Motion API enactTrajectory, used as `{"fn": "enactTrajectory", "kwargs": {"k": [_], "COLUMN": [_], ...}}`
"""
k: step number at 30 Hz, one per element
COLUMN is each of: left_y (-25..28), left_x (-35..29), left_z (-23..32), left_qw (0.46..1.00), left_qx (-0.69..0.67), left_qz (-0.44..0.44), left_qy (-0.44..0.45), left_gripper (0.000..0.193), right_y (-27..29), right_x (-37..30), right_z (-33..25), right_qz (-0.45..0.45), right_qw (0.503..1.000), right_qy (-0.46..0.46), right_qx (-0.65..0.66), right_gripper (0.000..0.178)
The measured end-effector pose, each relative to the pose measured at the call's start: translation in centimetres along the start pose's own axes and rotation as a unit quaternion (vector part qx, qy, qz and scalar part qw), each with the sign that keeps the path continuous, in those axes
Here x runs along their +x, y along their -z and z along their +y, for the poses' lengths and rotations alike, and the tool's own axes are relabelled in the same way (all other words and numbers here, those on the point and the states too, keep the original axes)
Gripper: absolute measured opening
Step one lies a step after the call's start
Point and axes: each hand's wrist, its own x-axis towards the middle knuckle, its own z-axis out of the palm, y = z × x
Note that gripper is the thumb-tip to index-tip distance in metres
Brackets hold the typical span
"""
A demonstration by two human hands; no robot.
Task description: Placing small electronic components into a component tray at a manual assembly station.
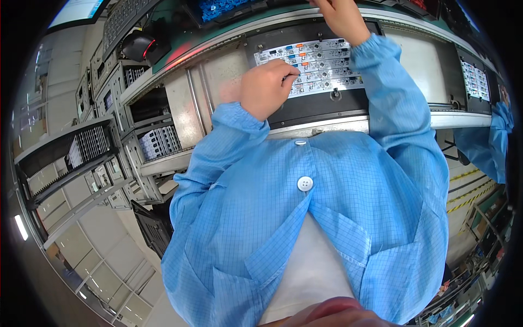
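Observation:
A panel of white circuit boards [324,85] lies in a black carrier tray [348,103] in front of me. Orange and blue parts sit in a line across its upper boards. Over the left part of the panel is my left hand [265,88], its fingers curled in a pinch. A tiny dark thing shows at those fingertips, too small to name. My right hand [344,20] reaches past the tray's far edge, beyond the boards. Its fingertips are cut off by the upper edge of the picture, so what they touch is hidden.
Beyond the rail stand a bin of blue parts [220,8] and a bin of red parts [419,4]. A black mouse [139,46] and a keyboard [124,22] lie far left. Racks of boards [159,143] stand left. At far right, a co-worker's sleeve [498,144] is beside another carrier [475,80].

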Motion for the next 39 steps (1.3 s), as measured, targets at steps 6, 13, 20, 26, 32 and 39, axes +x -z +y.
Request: {"fn": "enactTrajectory", "kwargs": {"k": [6,13,20,26,32,39], "left_y": [2.9,9.9,12.7,10.4,9.6,9.5], "left_x": [-1.7,9.3,9.1,9.0,7.9,7.8], "left_z": [-0.1,-7.1,-11.2,-7.1,-7.5,-6.5], "left_qw": [0.989,0.964,0.992,0.935,0.975,0.961], "left_qx": [0.101,0.181,0.027,0.338,0.018,-0.053], "left_qz": [-0.022,0.190,0.116,0.105,0.203,0.249], "left_qy": [-0.110,0.034,-0.031,0.000,-0.093,-0.113], "left_gripper": [0.011,0.015,0.014,0.021,0.016,0.011], "right_y": [-0.2,-2.5,-3.2,-2.9,-1.9,-1.3], "right_x": [-6.7,-10.3,-10.7,-11.3,-11.5,-11.0], "right_z": [-0.3,-2.5,-2.3,-0.8,-0.5,-0.3], "right_qz": [-0.095,-0.185,-0.214,-0.187,-0.187,-0.197], "right_qw": [0.995,0.980,0.971,0.966,0.969,0.965], "right_qy": [-0.031,-0.044,0.034,0.103,0.093,0.114], "right_qx": [0.011,-0.051,-0.098,-0.143,-0.134,-0.128], "right_gripper": [0.018,0.016,0.014,0.012,0.010,0.012]}}
